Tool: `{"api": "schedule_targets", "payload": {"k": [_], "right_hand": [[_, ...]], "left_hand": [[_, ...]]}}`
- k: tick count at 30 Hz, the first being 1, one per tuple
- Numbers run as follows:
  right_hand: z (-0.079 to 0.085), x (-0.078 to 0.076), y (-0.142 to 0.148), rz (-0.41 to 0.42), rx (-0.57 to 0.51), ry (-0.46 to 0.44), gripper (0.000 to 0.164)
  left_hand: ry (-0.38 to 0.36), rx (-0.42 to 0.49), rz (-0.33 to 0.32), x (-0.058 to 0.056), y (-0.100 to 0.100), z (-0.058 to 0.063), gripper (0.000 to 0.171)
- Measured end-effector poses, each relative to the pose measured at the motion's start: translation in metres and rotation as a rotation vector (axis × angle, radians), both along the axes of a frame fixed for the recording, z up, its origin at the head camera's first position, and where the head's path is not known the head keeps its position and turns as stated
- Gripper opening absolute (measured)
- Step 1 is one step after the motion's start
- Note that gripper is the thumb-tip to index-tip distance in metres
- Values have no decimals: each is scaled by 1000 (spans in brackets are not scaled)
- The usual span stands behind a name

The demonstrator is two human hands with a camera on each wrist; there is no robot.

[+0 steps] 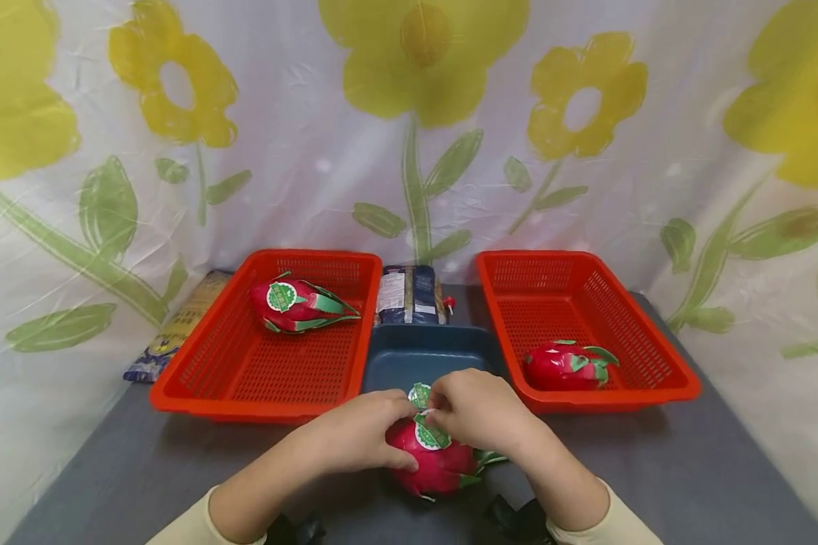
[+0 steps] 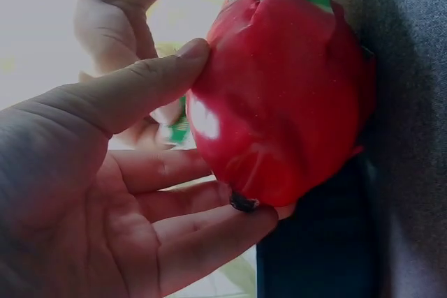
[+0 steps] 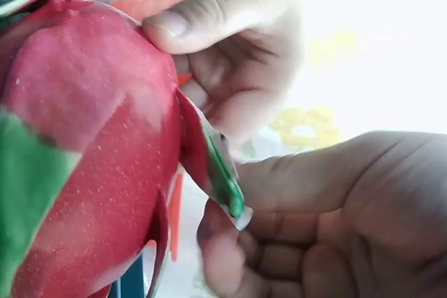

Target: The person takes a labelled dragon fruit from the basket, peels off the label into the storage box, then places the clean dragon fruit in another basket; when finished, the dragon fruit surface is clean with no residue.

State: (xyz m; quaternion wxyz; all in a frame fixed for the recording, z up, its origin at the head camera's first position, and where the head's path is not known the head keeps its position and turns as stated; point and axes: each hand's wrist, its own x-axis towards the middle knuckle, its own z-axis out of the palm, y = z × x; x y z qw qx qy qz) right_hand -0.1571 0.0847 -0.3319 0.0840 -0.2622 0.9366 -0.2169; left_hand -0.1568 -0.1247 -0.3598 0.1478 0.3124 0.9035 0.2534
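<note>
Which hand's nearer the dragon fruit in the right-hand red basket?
Right. The right hand is left of that dragon fruit, outside the basket; the left hand is farther left.

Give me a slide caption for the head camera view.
The left hand holds a dragon fruit as the right hand pinches a green sticker, two red baskets beyond.

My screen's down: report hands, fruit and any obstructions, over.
Left hand gripping dragon fruit. Right hand pinching at green sticker. Nothing seen blocking the hands.
</note>
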Motion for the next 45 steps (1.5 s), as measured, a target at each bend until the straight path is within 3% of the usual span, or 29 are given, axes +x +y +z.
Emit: {"api": "schedule_targets", "payload": {"k": [4,8,11,15,19,22,27,29,31,35,38,42,45], "right_hand": [[4,0,1,17,-71,42,11],[12,2,4,25,-148,40,7],[18,0,8,-37,-269,42,4],[16,-11,14,-181,-383,92,7],[-6,-34,12,-323,-279,158,16],[-29,-49,6,-371,-140,158,21],[-61,-65,1,-382,35,116,17],[-70,-70,4,-383,74,104,10],[-78,-74,7,-380,87,93,14],[-86,-79,10,-379,108,95,28],[-86,-81,7,-395,141,119,12],[-87,-84,4,-444,139,135,63],[-87,-83,3,-440,114,162,74]], "left_hand": [[35,-18,-7,0,1,2,56],[22,-25,0,0,1,4,56],[23,-27,-2,1,1,5,57],[39,-56,-7,3,1,6,57],[55,-94,-1,4,1,7,57],[60,-115,1,5,2,7,58],[75,-127,-3,6,2,5,57],[86,-133,-5,7,2,5,57],[92,-144,-6,7,3,5,58],[82,-160,-3,7,4,4,60],[76,-161,1,6,4,4,60],[80,-163,3,6,3,4,60],[84,-168,0,6,3,4,60]]}}
